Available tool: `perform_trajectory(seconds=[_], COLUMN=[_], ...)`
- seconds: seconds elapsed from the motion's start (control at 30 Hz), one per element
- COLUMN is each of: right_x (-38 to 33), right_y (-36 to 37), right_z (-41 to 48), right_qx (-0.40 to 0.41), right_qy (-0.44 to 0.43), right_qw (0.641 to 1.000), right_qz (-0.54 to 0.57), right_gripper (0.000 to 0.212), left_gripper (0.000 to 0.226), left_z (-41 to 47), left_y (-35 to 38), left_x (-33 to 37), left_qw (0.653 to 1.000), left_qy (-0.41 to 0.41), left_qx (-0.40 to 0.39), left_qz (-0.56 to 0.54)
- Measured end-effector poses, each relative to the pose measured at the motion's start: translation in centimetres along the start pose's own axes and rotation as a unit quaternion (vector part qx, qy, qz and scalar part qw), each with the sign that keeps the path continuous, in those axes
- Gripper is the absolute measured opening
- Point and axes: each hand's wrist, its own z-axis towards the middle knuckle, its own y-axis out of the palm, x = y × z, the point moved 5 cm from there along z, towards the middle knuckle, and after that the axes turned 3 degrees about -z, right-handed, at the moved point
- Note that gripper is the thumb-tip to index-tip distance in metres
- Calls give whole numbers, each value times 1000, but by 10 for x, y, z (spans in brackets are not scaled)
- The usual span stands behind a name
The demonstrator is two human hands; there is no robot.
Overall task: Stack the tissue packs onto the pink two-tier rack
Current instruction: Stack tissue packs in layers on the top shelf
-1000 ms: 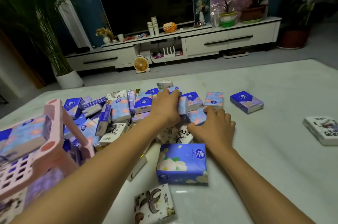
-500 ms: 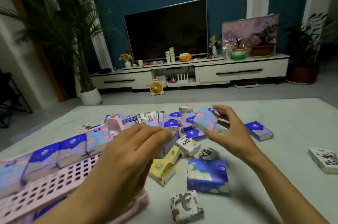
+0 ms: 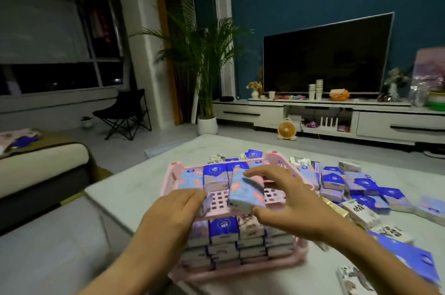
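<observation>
Soft rectangular pack [image 3: 243, 188] moved over pink lattice rack [image 3: 172, 175], right grip [image 3: 289, 208] pinching it, left grip [image 3: 173, 212] flat

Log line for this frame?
right hand: holds tissue pack over top tier | left hand: at rack front | lower tier: packed | top tier: back row | loose packs: table, right of rack

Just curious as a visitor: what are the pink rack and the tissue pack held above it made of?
Pink rack: seemingly moulded plastic, matt, given its grid of holes and rounded corners. Tissue pack: a soft printed wrapper, probably thin plastic film, though blur leaves that open.
</observation>
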Motion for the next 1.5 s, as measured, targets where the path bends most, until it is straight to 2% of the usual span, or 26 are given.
perform_trajectory(seconds=[0.03, 0.1, 0.17, 0.2, 0.3, 0.37, 0.43, 0.5, 0.6, 0.63, 0.7, 0.73, 0.83, 0.97, 1.03, 1.23, 1.37, 1.5], right_x=[3, 10, 16, 17, 14, 11, 9, 9, 11, 10, 12, 13, 15, 15, 12, 12, 12, 10], right_y=[6, 18, 27, 30, 36, 39, 42, 44, 49, 51, 55, 57, 61, 59, 56, 49, 46, 50], right_z=[10, 24, 33, 36, 42, 44, 46, 49, 50, 49, 46, 45, 44, 44, 44, 41, 40, 43], right_qx=[-17, -66, -110, -128, -167, -191, -204, -199, -189, -190, -199, -200, -188, -152, -125, -86, -83, -55], right_qy=[11, 41, 55, 58, 66, 68, 74, 79, 76, 75, 67, 60, 54, 46, 36, 41, 44, 31], right_qw=[1000, 997, 992, 990, 983, 979, 976, 977, 979, 979, 978, 978, 981, 987, 991, 995, 996, 996], right_qz=[-3, 6, 5, 7, 24, 26, 23, 25, 23, 24, 22, 13, 9, -3, -20, -14, 2, -56], right_gripper=[47, 46, 45, 44, 41, 42, 43, 39, 41, 40, 36, 35, 28, 33, 29, 21, 17, 14], left_gripper=[28, 58, 71, 69, 40, 49, 56, 58, 54, 56, 60, 61, 60, 59, 58, 69, 61, 59], left_z=[0, 0, 1, 0, -5, -6, -3, 1, 8, 9, 5, 4, 7, 10, 12, 5, 2, 0], left_y=[6, 18, 23, 23, 19, 19, 21, 24, 22, 22, 29, 31, 26, 23, 22, 32, 26, 25], left_x=[-2, -7, -12, -11, -7, 2, 8, 10, 13, 15, 19, 19, 18, 16, 12, 6, -3, -11], left_qw=[1000, 1000, 998, 998, 998, 995, 992, 990, 977, 979, 965, 962, 968, 964, 963, 958, 967, 966], left_qy=[-4, -19, -39, -40, -46, -62, -82, -109, -169, -160, -160, -156, -151, -167, -173, -152, -110, -96], left_qx=[7, -18, -54, -53, -38, -72, -99, -88, -120, -113, -195, -209, -181, -197, -205, -243, -228, -237], left_qz=[13, -2, 4, 0, -26, -39, 3, 28, 53, 60, 72, 83, 84, 64, 42, 32, -2, -26])
